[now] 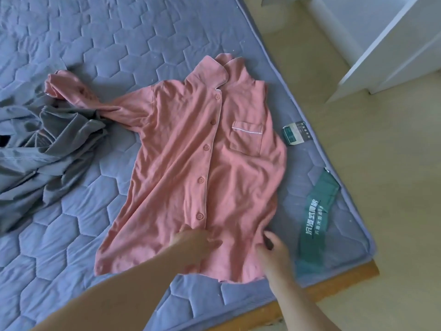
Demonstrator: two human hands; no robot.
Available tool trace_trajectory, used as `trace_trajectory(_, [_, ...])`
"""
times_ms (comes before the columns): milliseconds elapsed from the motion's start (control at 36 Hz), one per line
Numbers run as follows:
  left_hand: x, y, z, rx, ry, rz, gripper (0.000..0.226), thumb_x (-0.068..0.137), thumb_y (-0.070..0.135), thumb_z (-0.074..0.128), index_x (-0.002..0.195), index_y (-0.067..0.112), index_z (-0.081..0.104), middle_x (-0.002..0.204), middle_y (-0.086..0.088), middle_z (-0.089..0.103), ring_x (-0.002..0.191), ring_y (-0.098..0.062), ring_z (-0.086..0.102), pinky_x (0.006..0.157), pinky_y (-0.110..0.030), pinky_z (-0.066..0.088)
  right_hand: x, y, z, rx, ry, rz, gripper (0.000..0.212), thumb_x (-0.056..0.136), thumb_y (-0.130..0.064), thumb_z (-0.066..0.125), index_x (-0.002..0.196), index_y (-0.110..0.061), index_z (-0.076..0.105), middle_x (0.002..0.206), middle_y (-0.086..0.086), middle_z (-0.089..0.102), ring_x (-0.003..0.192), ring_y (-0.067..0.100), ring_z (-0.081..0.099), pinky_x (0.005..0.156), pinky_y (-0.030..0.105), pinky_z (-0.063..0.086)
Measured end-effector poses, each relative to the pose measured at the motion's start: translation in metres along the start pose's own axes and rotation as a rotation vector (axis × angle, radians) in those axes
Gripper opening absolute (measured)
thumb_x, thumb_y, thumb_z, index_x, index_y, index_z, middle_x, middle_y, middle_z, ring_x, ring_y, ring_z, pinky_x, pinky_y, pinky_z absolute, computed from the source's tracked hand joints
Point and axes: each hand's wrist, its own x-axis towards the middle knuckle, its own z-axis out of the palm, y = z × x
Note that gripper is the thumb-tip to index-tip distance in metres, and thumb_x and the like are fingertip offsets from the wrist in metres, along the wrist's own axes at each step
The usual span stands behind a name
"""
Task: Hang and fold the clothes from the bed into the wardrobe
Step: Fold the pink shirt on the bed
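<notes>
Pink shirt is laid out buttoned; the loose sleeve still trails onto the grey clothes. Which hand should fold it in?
Left, probably. The left hand rests flat on the pink shirt, on the sleeve side. The right hand pinches the hem at the opposite edge.

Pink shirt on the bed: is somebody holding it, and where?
Yes. The right hand pinches the pink shirt at its bottom right edge. The left hand just rests on the hem.

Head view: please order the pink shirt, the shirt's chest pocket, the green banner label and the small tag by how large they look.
1. Pink shirt
2. Green banner label
3. Chest pocket
4. Small tag

The label lies nearer the camera than the pocket, so ranks 2 and 3 are unsure.
</notes>
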Motion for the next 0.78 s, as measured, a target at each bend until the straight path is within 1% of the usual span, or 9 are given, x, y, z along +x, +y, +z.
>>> trace_trajectory(83, [0.008,0.027,-0.027,-0.639,0.016,-0.027,0.046,0.096,0.054,0.031,0.115,0.022,0.057,0.118,-0.006,0.06,0.107,-0.02,0.054,0.091,-0.029,0.037,-0.01,-0.024,0.004,0.22,-0.207,-0.103,0.035,0.084,-0.002,0.058,0.079,-0.036,0.068,0.083,-0.021,0.069,0.081,-0.003,0.061,0.076,0.012,0.045])
trace_trajectory(167, [0.009,0.044,-0.051,-1.052,-0.003,-0.06,0.022,0.094,0.04,0.05,0.095,0.018,0.056,0.074,-0.002,0.058,0.058,-0.009,0.053,0.06,-0.024,0.042,-0.013,-0.045,0.007,0.187,-0.561,-0.139,0.037,0.086,0.003,0.055,0.09,-0.031,0.071,0.089,-0.01,0.072,0.087,0.003,0.064,0.081,0.014,0.047])
trace_trajectory(250, [0.018,0.044,-0.064,-0.85,0.17,-0.095,0.014,0.088,0.008,0.057,0.074,0.01,0.055,0.065,-0.002,0.049,0.056,-0.011,0.044,0.049,-0.018,0.035,0.0,-0.054,0.006,0.177,-0.691,-0.047,0.033,0.088,-0.002,0.05,0.085,-0.026,0.072,0.079,-0.008,0.072,0.072,0.002,0.063,0.066,0.014,0.047])
trace_trajectory(361, [0.03,0.026,-0.073,-0.827,0.367,-0.298,0.02,0.088,0.003,0.048,0.095,0.005,0.066,0.076,-0.012,0.058,0.075,-0.027,0.056,0.06,-0.024,0.037,0.028,-0.048,0.007,0.203,-0.328,0.059,0.026,0.087,0.0,0.047,0.076,-0.015,0.067,0.068,0.001,0.063,0.056,0.009,0.054,0.053,0.014,0.04])
trace_trajectory(444, [0.037,0.002,-0.076,-0.752,0.418,-0.395,0.021,0.088,0.005,0.047,0.097,0.01,0.066,0.101,-0.018,0.065,0.091,-0.032,0.059,0.066,-0.025,0.036,0.051,-0.034,0.011,0.05,-0.156,0.08,0.021,0.085,0.004,0.043,0.092,0.008,0.063,0.078,0.01,0.053,0.073,0.02,0.045,0.062,0.027,0.035])
trace_trajectory(528, [0.043,-0.017,-0.077,-0.738,0.461,-0.507,0.026,0.091,0.009,0.046,0.11,0.004,0.064,0.113,-0.021,0.062,0.103,-0.035,0.057,0.077,-0.03,0.039,0.057,-0.03,0.017,0.034,-0.197,0.15,0.026,0.087,0.0,0.046,0.103,-0.012,0.062,0.085,0.003,0.054,0.078,0.02,0.048,0.059,0.021,0.032])
trace_trajectory(639, [0.045,-0.03,-0.075,-0.73,0.426,-0.549,0.033,0.09,0.012,0.046,0.12,0.006,0.06,0.115,-0.02,0.061,0.105,-0.036,0.056,0.083,-0.03,0.041,0.058,-0.037,0.034,0.114,-0.241,0.162,0.024,0.088,-0.01,0.052,0.103,0.007,0.056,0.082,0.006,0.048,0.075,0.018,0.043,0.065,0.025,0.032])
trace_trajectory(694, [0.045,-0.033,-0.075,-0.721,0.379,-0.494,0.029,0.09,0.01,0.046,0.114,0.008,0.062,0.113,-0.019,0.062,0.104,-0.035,0.057,0.083,-0.03,0.043,0.055,-0.049,0.043,0.186,-0.275,0.153,0.024,0.09,-0.024,0.056,0.099,-0.001,0.059,0.083,0.007,0.054,0.073,0.019,0.049,0.068,0.028,0.039])
trace_trajectory(778, [0.043,-0.035,-0.073,-0.714,0.337,-0.421,0.014,0.088,0.006,0.046,0.082,0.011,0.058,0.105,-0.023,0.063,0.1,-0.037,0.058,0.073,-0.028,0.041,0.055,-0.063,0.057,0.33,-0.332,0.15,0.027,0.085,-0.034,0.063,0.105,-0.019,0.055,0.095,0.001,0.062,0.087,0.019,0.059,0.081,0.034,0.05])
